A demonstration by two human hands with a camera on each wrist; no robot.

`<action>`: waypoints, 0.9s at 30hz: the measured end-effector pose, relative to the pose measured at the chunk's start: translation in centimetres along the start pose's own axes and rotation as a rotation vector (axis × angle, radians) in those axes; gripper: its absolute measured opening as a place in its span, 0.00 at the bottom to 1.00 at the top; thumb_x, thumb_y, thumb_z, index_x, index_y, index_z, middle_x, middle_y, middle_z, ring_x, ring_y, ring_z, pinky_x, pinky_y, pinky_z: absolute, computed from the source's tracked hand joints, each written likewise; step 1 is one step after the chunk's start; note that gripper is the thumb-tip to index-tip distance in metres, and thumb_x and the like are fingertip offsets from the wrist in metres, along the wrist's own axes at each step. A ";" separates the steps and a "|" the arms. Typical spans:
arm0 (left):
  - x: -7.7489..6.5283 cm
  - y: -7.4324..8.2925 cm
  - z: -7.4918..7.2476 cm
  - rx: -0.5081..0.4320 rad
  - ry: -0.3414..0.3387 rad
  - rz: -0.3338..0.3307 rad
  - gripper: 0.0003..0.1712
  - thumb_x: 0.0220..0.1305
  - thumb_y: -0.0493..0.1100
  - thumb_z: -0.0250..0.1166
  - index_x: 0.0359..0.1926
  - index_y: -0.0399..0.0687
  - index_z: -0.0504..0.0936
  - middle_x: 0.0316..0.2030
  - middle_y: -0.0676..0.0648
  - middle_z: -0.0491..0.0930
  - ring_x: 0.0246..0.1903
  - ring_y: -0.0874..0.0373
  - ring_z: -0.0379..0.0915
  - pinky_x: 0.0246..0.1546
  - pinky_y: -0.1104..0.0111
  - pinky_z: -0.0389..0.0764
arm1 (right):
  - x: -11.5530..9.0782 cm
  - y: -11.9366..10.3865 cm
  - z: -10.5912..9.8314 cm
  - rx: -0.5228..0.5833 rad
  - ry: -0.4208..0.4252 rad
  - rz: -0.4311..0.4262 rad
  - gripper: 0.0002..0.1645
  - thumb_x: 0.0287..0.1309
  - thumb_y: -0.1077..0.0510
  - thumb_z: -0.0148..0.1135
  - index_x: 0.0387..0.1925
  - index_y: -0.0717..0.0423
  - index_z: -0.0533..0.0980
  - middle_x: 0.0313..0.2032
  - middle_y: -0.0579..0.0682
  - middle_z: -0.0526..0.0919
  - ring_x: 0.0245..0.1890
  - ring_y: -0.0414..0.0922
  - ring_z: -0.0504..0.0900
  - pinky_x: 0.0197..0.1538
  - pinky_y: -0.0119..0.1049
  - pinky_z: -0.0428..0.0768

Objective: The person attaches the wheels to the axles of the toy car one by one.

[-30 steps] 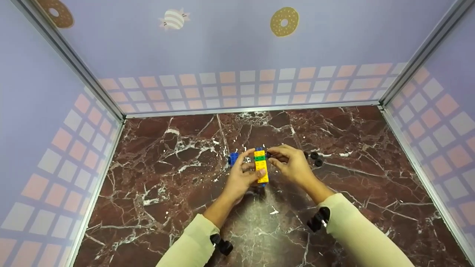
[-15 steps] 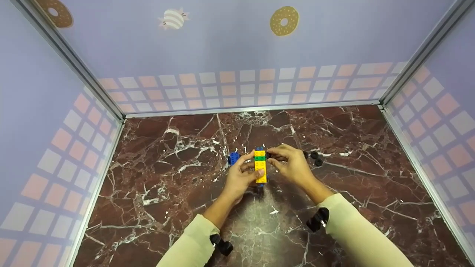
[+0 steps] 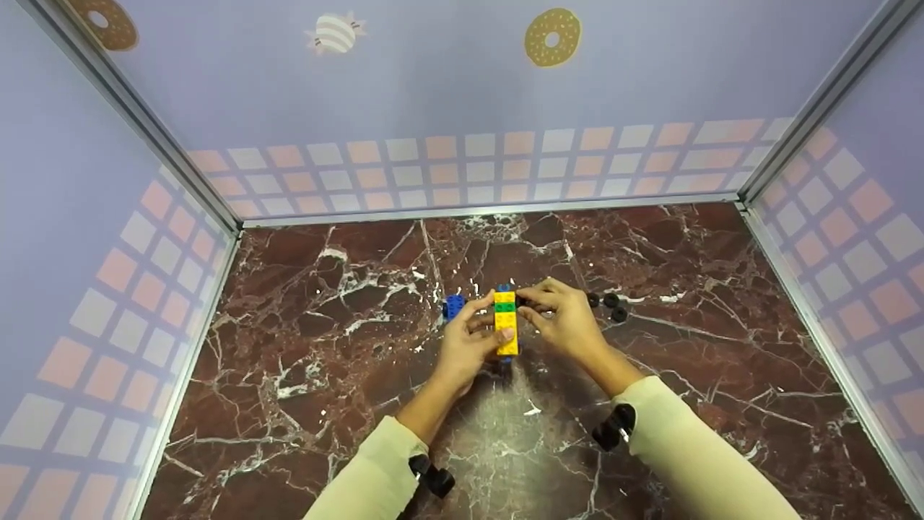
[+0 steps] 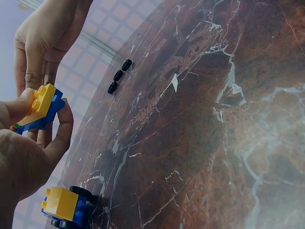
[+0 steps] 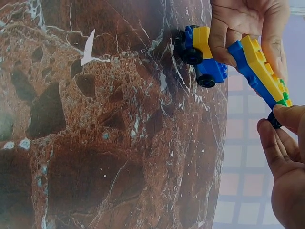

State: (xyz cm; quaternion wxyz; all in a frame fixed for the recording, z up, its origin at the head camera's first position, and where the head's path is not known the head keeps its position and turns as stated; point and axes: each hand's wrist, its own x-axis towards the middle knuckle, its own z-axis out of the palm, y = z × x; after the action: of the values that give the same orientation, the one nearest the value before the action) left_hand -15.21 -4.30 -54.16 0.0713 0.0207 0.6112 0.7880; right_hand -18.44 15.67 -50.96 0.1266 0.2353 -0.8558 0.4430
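My left hand (image 3: 465,347) grips a long toy block car body (image 3: 507,332), its thumb over the top and fingers along the side. The body has yellow bricks with a green strip (image 3: 505,307) near its far end, on a blue base (image 5: 240,57). Close against its right side, my right hand (image 3: 574,321) pinches a small black wheel (image 5: 274,120) between thumb and fingers, at the green end. Both hands hold these above the table. Behind the left hand stands a smaller blue and yellow toy car (image 4: 62,204) with black wheels, partly hidden in the head view.
Three loose black wheels (image 4: 117,75) lie in a row on the dark red marbled table (image 3: 325,404), just beyond the right hand. Pale purple panels (image 3: 462,87) with a checked band enclose the table at the back and both sides.
The car body's near end has swung slightly left, so it points straighter away. Both hands keep their hold at nearly the same place.
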 end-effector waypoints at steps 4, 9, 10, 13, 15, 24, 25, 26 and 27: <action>0.0 0.0 -0.1 -0.019 -0.003 -0.008 0.42 0.68 0.25 0.72 0.80 0.36 0.69 0.57 0.27 0.85 0.43 0.54 0.90 0.47 0.57 0.97 | 0.0 0.1 0.0 0.007 0.013 0.002 0.17 0.62 0.69 0.79 0.53 0.67 0.90 0.41 0.59 0.90 0.38 0.54 0.92 0.41 0.37 0.95; 0.0 -0.1 -0.2 -0.039 -0.010 -0.011 0.41 0.69 0.25 0.72 0.80 0.37 0.69 0.57 0.28 0.86 0.43 0.54 0.90 0.46 0.59 0.97 | 0.1 0.2 0.1 0.029 0.019 0.023 0.17 0.61 0.69 0.79 0.53 0.66 0.90 0.40 0.59 0.91 0.35 0.51 0.89 0.36 0.28 0.90; 0.0 -0.1 -0.2 -0.043 -0.010 -0.012 0.42 0.68 0.24 0.72 0.80 0.37 0.69 0.57 0.28 0.86 0.43 0.54 0.90 0.46 0.60 0.97 | 0.1 0.1 0.1 0.037 0.018 0.026 0.18 0.61 0.69 0.79 0.53 0.66 0.90 0.40 0.59 0.91 0.35 0.51 0.89 0.36 0.27 0.89; 0.1 -0.2 -0.2 -0.046 -0.005 -0.014 0.42 0.68 0.24 0.72 0.80 0.37 0.69 0.57 0.29 0.86 0.42 0.55 0.90 0.45 0.61 0.96 | 0.1 0.1 0.1 0.055 0.017 0.034 0.18 0.60 0.70 0.79 0.53 0.67 0.90 0.40 0.60 0.91 0.33 0.51 0.89 0.34 0.26 0.88; 0.1 -0.2 -0.2 -0.041 -0.002 -0.015 0.42 0.68 0.24 0.72 0.80 0.37 0.70 0.57 0.29 0.86 0.43 0.54 0.89 0.45 0.60 0.97 | 0.1 0.1 0.1 0.054 0.018 0.037 0.18 0.60 0.70 0.79 0.53 0.67 0.90 0.40 0.60 0.91 0.32 0.51 0.89 0.33 0.25 0.88; 0.2 0.1 -0.2 -0.045 0.016 -0.027 0.40 0.67 0.23 0.72 0.78 0.37 0.71 0.56 0.30 0.85 0.43 0.55 0.89 0.46 0.60 0.97 | 0.2 0.0 0.2 0.060 0.020 0.042 0.18 0.61 0.70 0.79 0.52 0.66 0.90 0.39 0.59 0.90 0.31 0.47 0.87 0.32 0.23 0.86; 0.2 0.1 -0.2 -0.050 0.016 -0.028 0.40 0.67 0.23 0.72 0.78 0.37 0.71 0.57 0.30 0.85 0.43 0.56 0.88 0.46 0.60 0.97 | 0.3 0.0 0.2 0.061 0.021 0.042 0.18 0.61 0.69 0.79 0.52 0.66 0.90 0.39 0.59 0.90 0.31 0.46 0.86 0.32 0.23 0.86; 0.2 0.2 -0.2 -0.053 0.016 -0.028 0.40 0.67 0.23 0.72 0.78 0.37 0.71 0.57 0.30 0.85 0.43 0.56 0.88 0.46 0.60 0.97 | 0.3 0.0 0.2 0.063 0.021 0.043 0.18 0.61 0.69 0.79 0.52 0.66 0.90 0.39 0.59 0.90 0.31 0.46 0.86 0.32 0.23 0.86; 0.2 0.2 -0.2 -0.056 0.015 -0.028 0.40 0.67 0.23 0.72 0.78 0.37 0.71 0.57 0.30 0.85 0.43 0.56 0.88 0.47 0.60 0.96 | 0.3 0.0 0.2 0.061 0.023 0.042 0.18 0.61 0.69 0.80 0.52 0.66 0.90 0.39 0.59 0.90 0.31 0.46 0.86 0.32 0.23 0.85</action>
State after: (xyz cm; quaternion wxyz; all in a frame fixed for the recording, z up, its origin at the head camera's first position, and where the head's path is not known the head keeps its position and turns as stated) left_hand -15.40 -4.51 -54.02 0.0783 0.0042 0.5896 0.8039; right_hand -18.66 15.45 -50.93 0.1199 0.2157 -0.8450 0.4744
